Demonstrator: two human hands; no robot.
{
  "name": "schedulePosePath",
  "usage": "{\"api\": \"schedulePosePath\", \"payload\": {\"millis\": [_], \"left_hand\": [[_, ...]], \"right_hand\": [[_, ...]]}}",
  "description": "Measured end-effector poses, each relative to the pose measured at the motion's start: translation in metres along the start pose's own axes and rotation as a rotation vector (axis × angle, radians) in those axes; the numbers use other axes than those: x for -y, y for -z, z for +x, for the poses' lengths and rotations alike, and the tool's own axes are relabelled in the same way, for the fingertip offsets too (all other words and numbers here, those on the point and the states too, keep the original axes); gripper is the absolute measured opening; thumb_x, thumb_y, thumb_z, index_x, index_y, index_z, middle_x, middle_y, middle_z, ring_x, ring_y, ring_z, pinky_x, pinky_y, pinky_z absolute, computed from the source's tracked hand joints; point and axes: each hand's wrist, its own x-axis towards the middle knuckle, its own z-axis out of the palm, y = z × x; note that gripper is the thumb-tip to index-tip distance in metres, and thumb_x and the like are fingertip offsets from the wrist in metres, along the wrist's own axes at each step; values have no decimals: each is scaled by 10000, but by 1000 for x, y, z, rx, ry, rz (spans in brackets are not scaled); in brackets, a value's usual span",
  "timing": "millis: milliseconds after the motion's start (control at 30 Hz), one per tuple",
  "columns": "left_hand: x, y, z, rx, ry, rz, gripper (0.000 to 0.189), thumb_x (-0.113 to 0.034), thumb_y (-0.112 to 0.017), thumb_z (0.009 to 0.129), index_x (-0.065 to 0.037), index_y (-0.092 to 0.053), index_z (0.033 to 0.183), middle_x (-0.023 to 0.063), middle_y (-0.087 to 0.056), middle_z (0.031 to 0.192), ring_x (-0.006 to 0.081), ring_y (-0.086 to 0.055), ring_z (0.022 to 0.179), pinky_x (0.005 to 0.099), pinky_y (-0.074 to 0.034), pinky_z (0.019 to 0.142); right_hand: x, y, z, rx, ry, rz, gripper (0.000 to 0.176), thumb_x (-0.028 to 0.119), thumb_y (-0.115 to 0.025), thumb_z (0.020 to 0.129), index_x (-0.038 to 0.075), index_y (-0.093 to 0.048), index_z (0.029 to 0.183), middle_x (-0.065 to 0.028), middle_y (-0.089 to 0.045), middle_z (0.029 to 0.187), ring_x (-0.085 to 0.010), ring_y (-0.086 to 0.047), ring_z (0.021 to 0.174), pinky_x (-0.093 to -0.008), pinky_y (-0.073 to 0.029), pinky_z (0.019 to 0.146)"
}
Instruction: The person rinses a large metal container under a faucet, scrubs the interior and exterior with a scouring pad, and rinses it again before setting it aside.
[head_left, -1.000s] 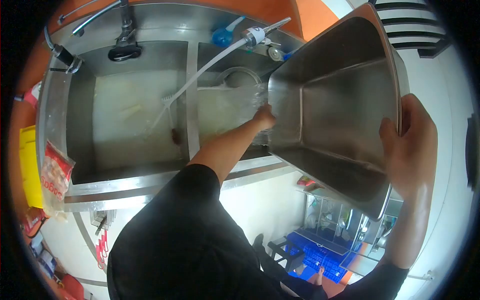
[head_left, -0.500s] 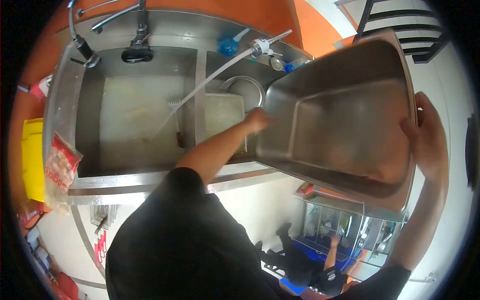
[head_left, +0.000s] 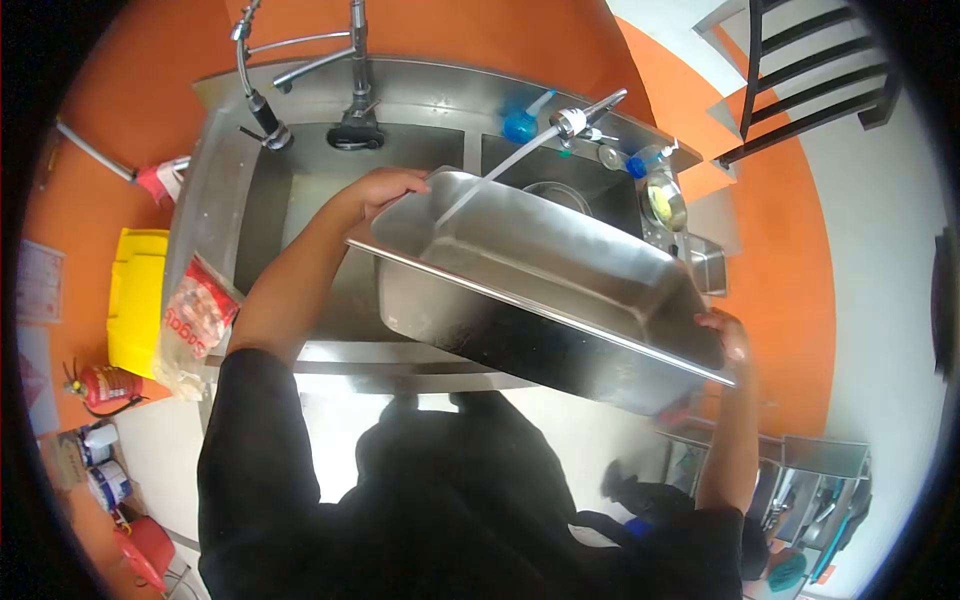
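A deep rectangular stainless steel pan [head_left: 540, 310] is held tilted over the front of the sink, its hollow turned up and toward the back. My left hand [head_left: 388, 190] grips its rim at the left corner, fingers curled over the edge. At the opposite end, my right hand [head_left: 725, 335] is closed on the rim. A long pale pipe [head_left: 520, 158] with a white label slants down over the pan's left part in this view. Behind and beneath the pan, the sink basin [head_left: 270, 210] is partly hidden.
A spring-hose faucet [head_left: 265, 120] and a black-based tap [head_left: 357, 130] stand at the sink's back. A blue bottle [head_left: 520, 126] sits on the right ledge, with a small pan [head_left: 665, 200] farther right. A red-printed bag [head_left: 198, 310] hangs by a yellow bin [head_left: 137, 300].
The steel pan has swung left and lower, across the front of the sink. My left hand has moved from the pan's near side to its left rim corner. The view has shifted.
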Motion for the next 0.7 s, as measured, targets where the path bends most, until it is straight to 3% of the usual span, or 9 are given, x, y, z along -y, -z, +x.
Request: {"api": "schedulePosePath", "payload": {"millis": [33, 133, 200, 300, 333, 400, 533, 600, 700], "left_hand": [[-1, 9, -1, -7, 8, 19, 609, -165, -622, 847, -5, -414, 1397, 125, -574, 1254, 201, -598, 1067, 321, -494, 904], [-7, 18, -6, -66, 5, 37, 630, -161, -631, 838, 18, -401, 1397, 126, -556, 1279, 198, -583, 1096, 315, -478, 931], [-30, 1, -29, -377, -44, 72, 582, -84, -637, 825, 18, -440, 1364, 125, -567, 1267, 182, -565, 1126, 316, -472, 944], [-68, -15, -60, -485, -21, -6, 508, -77, -604, 841, 3, -494, 1331, 110, -591, 1230, 169, -558, 1129, 300, -452, 969], [-77, -8, -66, -494, -14, 15, 508, -77, -604, 841, 3, -494, 1331, 110, -591, 1230, 169, -558, 1129, 300, -452, 969], [-96, 11, -80, -267, -57, 98, 450, -64, -550, 864, -8, -520, 1309, 111, -596, 1208, 159, -556, 1128, 297, -448, 981], [-145, -33, -125, -366, 25, 155, 403, -56, -500, 880, -15, -549, 1278, 116, -606, 1180, 167, -592, 1067, 312, -492, 936], [-159, -58, -141, -582, -11, 143, 362, -53, -490, 886, -11, -559, 1238, 120, -617, 1130, 177, -636, 958, 318, -541, 852], [-169, -51, -164, -460, -84, 43, 324, -54, -490, 890, -8, -550, 1204, 121, -628, 1060, 186, -656, 868, 320, -567, 784]], "right_hand": [[-25, 5, 27, 97, -31, 4, 164, 189, -661, 823, 34, -614, 852, -38, -593, 804, -144, -576, 748, -255, -448, 695], [-71, -8, 83, 57, 44, -42, 235, 227, -691, 800, 23, -633, 901, -29, -597, 822, -137, -560, 797, -253, -420, 729], [-86, -19, 114, 57, 125, -114, 261, 226, -692, 797, 33, -655, 969, -26, -617, 870, -135, -558, 866, -255, -410, 798], [-64, -54, 110, 105, 100, 25, 309, 216, -688, 801, 34, -667, 1050, -39, -643, 946, -129, -566, 913, -253, -414, 840], [-55, -62, 108, 127, 106, 21, 404, 216, -687, 806, 18, -645, 1156, -51, -657, 1011, -128, -580, 956, -256, -423, 867], [-52, -71, 123, 201, 98, 68, 455, 221, -690, 806, 7, -618, 1201, -60, -659, 1033, -133, -588, 962, -260, -429, 871], [-29, -99, 132, 237, 116, 74, 582, 218, -698, 800, -56, -529, 1285, -96, -660, 1075, -148, -606, 975, -273, -449, 881], [-34, -108, 166, 310, 156, 35, 600, 212, -694, 807, -69, -504, 1301, -106, -656, 1088, -152, -604, 988, -265, -453, 875], [-31, -141, 193, 407, 182, 151, 597, 240, -694, 812, -38, -513, 1309, -105, -655, 1097, -158, -604, 989, -257, -452, 865]]}}
